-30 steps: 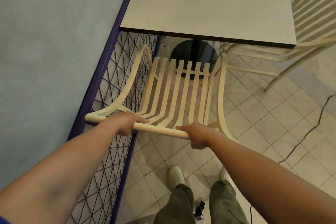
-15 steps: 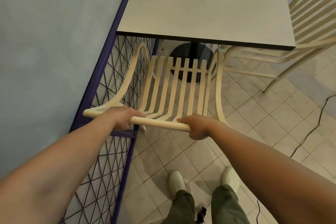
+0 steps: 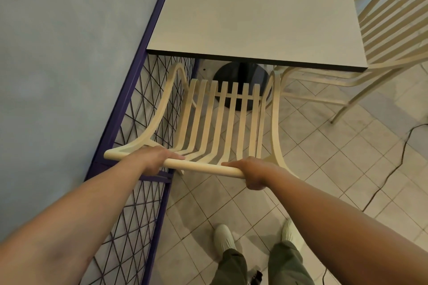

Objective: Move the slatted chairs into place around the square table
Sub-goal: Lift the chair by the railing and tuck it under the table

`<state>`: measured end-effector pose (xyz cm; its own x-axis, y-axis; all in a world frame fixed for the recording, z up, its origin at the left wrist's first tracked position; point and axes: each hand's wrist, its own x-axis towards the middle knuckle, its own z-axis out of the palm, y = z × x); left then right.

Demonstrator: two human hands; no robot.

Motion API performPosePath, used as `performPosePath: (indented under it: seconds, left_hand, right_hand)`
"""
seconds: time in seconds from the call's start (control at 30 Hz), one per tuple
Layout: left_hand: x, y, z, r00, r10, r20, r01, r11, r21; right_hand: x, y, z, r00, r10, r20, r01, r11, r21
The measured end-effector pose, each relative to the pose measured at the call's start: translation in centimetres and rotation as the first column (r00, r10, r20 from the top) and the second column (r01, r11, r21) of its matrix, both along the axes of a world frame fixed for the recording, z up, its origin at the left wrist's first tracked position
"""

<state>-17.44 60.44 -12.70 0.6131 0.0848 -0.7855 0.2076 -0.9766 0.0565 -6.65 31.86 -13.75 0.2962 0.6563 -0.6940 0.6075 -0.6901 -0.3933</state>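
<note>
Both hands are curled over the top rail (image 3: 199,166) of the slatted chair (image 3: 220,120), left hand (image 3: 152,160) toward one end and right hand (image 3: 252,174) toward the other, well apart. The chair faces the square table (image 3: 254,28), its front about at the table's near edge and its left arm close to the purple mesh fence (image 3: 139,99). I judge the cream frame stiff and fairly light, likely to slide on the tiles without flexing. The round rail is the surest hold; I would leave the thin slats alone. A second chair (image 3: 389,30) stands at the table's right side
</note>
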Motion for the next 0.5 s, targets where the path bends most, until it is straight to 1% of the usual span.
performPosePath:
  seconds: [0.2, 0.5]
  left_hand:
    - [-0.05, 0.13, -0.05, 1.000, 0.006, 0.008, -0.006, 1.000, 0.009]
    - [0.22, 0.58, 0.30, 1.000, -0.001, 0.015, 0.000, 1.000, 0.010]
  right_hand:
    - [-0.20, -0.11, -0.73, 0.999, -0.037, -0.006, 0.037, 0.999, -0.004]
    - [-0.17, 0.69, -0.85, 0.999, -0.033, -0.005, 0.033, 0.999, -0.008]
